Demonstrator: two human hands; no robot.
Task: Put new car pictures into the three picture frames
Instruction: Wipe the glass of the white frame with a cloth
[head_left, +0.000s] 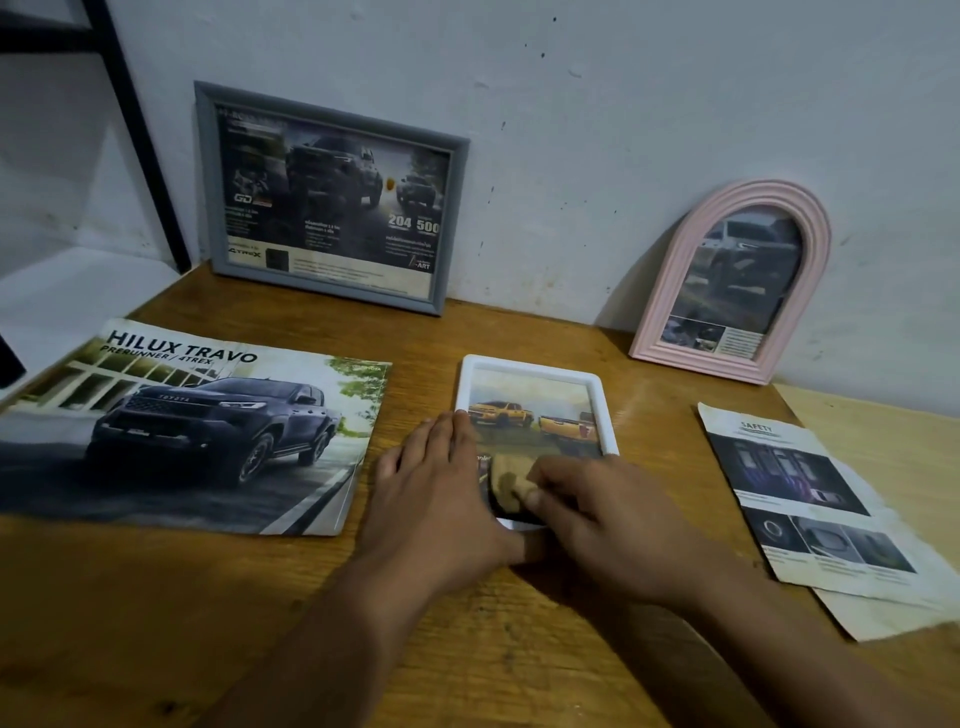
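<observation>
A white picture frame (535, 366) lies flat on the wooden table, showing a picture of orange pickup trucks (530, 415). My left hand (441, 493) rests flat against the frame's left edge with straight fingers. My right hand (587, 514) covers the frame's near part, its fingers bent over a brownish patch on the glass; what it holds is unclear. A grey frame (332, 104) with a dark truck picture leans on the wall at the back. A pink arched frame (670, 291) with a car picture leans at the back right.
A Hilux Travo car brochure (197, 426) lies on the left of the table. A loose safety page (810, 499) lies on the right over another sheet. A black metal post (140, 135) stands at the back left.
</observation>
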